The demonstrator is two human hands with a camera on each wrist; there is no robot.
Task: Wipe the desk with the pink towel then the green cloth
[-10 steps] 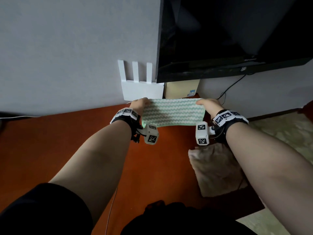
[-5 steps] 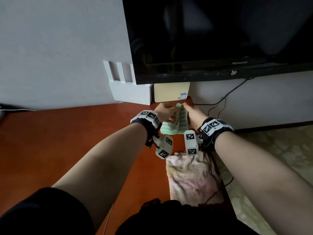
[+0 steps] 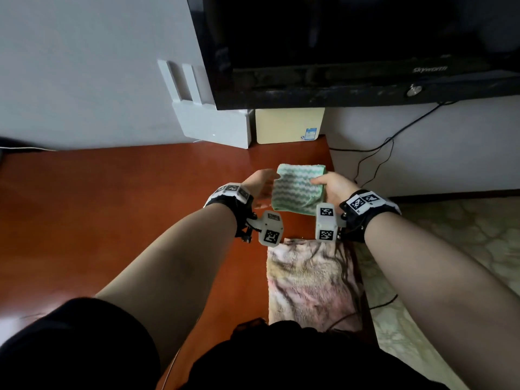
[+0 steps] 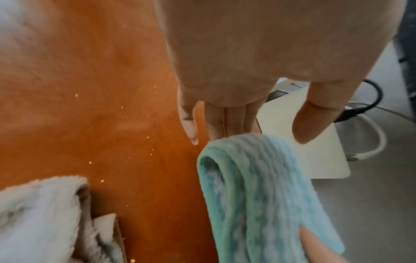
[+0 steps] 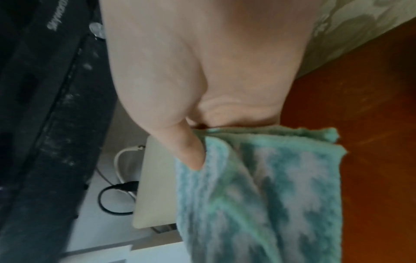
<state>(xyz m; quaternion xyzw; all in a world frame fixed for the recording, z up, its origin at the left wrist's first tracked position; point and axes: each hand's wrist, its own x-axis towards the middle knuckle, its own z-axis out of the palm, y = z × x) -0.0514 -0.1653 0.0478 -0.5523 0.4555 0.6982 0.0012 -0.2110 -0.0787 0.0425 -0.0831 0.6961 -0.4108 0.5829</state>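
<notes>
The green-and-white zigzag cloth (image 3: 297, 191) is folded over and held above the red-brown desk (image 3: 112, 209) near its far right corner. My right hand (image 3: 323, 184) grips the cloth's right side, thumb (image 5: 185, 149) pressed on top of the cloth (image 5: 258, 195). My left hand (image 3: 266, 180) hovers just left of the cloth with fingers (image 4: 225, 122) straight and holds nothing. In the left wrist view the cloth's fold (image 4: 258, 186) hangs below those fingertips. The pink towel (image 3: 306, 282) lies flat on the desk near me, at the right edge.
A white router (image 3: 213, 125) and a beige box (image 3: 289, 126) stand against the wall behind the cloth, under a black television (image 3: 351, 38). Black cables (image 3: 374, 156) hang past the desk's right edge. Patterned floor (image 3: 450, 249) lies to the right.
The cloth was stretched wide between both hands, then the hands came together and folded it. Now my left hand has let go and only my right hand holds the folded cloth.
</notes>
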